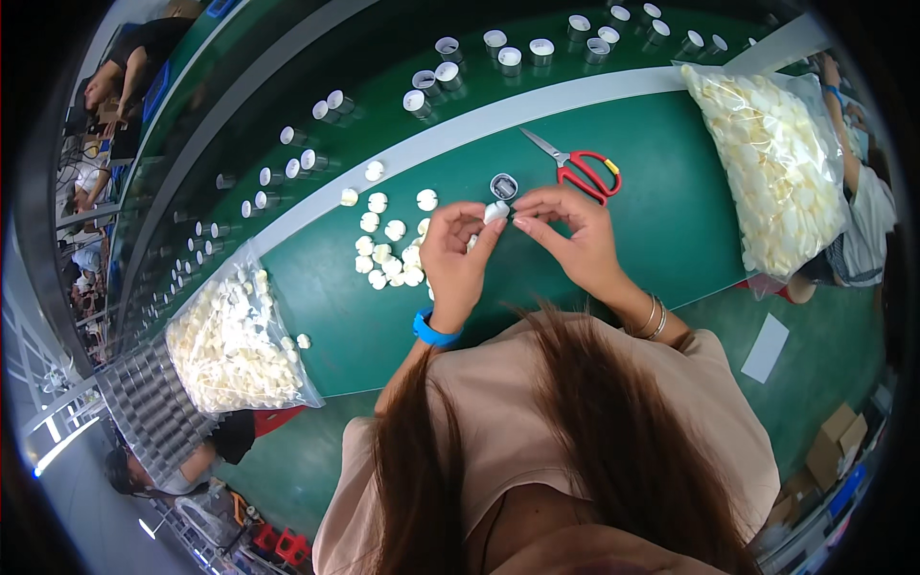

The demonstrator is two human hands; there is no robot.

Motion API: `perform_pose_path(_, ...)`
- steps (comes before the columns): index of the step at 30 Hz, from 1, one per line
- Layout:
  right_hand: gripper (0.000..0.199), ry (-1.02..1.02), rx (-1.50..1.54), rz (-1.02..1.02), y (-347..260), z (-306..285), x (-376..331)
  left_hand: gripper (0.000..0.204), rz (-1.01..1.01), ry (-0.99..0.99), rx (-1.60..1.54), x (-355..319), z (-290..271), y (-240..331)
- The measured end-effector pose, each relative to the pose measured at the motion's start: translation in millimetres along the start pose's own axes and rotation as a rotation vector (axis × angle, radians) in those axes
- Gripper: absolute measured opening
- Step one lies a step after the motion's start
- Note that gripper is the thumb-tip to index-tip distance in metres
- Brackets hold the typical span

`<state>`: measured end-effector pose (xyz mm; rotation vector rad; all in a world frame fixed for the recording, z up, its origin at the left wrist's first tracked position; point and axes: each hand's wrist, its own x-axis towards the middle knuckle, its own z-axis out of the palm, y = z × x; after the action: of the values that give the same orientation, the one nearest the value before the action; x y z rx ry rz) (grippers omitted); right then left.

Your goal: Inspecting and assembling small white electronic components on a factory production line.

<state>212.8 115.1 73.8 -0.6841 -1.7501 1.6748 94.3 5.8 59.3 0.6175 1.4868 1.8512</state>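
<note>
My left hand [454, 251] pinches a small white rounded piece [495, 212] between thumb and fingers. Close beside it, the thumb and fingertips of my right hand [570, 233] are drawn together; whether anything is between them is too small to tell. Just beyond my fingertips stands a small round silver cup [503, 185], open end up, with something grey and shiny inside. Several cream-white rounded pieces [395, 230] lie loose on the green tabletop [326, 287] left of my left hand. Red-handled scissors [586, 174] rest beyond my right hand, blades spread and pointing to the far left.
A clear bag of cream-white pieces [235, 340] sits at the left, beside stacked silver cylinders [153, 402]. Another full bag [771, 168] stands at the right. Past the pale rail [537, 94], several silver cups [447, 75] stand on a green belt. Other people are nearby.
</note>
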Motion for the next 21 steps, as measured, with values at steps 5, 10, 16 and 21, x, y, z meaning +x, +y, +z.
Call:
perform_pose_path(5,0.027,0.004,-0.116,-0.186,5,-1,-3,0.024,0.395,0.089,0.358,-8,11,-11)
perform_pose_path(10,0.028,-0.01,-0.113,-0.195,8,-7,0,0.029,0.359,0.038,0.481,-14,14,-13)
perform_pose_path(16,0.03,-0.072,-0.3,-0.263,8,-24,25,0.052,0.535,-0.06,0.78,5,3,-6)
perform_pose_path(21,0.056,-0.264,-0.386,-0.221,8,-27,45,0.069,0.239,-0.073,0.743,33,0,-18)
